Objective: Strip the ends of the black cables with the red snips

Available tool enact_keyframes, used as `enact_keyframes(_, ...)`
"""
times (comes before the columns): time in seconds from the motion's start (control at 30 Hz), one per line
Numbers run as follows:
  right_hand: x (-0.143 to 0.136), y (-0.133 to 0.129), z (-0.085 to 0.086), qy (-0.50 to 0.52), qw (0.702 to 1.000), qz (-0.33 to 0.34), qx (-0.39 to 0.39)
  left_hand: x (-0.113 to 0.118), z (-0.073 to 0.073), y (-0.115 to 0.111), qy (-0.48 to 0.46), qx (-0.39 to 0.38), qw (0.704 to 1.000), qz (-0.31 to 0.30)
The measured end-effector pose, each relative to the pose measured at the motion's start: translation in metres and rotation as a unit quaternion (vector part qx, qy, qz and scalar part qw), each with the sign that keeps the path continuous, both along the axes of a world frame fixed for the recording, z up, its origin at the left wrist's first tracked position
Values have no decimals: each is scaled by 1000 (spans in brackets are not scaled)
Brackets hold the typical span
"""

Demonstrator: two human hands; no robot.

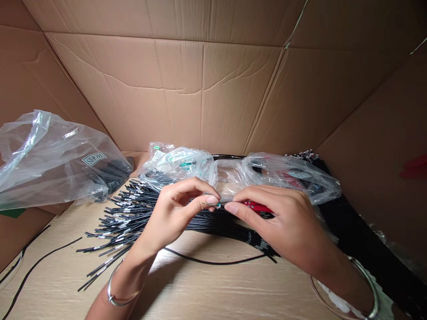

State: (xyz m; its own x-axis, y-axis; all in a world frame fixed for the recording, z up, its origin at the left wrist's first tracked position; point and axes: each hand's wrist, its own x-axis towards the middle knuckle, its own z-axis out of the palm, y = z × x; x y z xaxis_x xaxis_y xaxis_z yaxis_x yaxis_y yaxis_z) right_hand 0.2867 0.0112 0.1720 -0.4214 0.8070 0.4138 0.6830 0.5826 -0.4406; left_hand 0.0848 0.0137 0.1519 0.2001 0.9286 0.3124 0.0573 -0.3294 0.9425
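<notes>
Clear plastic bags (287, 171) hold black cables; both hands' fingers (213, 199) pinch one thin wire (218, 204).

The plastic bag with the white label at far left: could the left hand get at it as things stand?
Probably yes. The left hand is pinching a small part with the right hand, but only loose black wires lie between it and the plastic bag.

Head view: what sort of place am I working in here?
Probably a small assembly or packing bench. Cardboard walls screen a wooden tabletop, a bundle of black cables lies spread out, and clear plastic bags hold more parts. Both hands pinch a small piece.
</notes>
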Motion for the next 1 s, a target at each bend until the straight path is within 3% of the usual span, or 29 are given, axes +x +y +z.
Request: enact_keyframes(1.0,0,-2,2,11,999,-4,-33,3,0,-3,25,6,999,21)
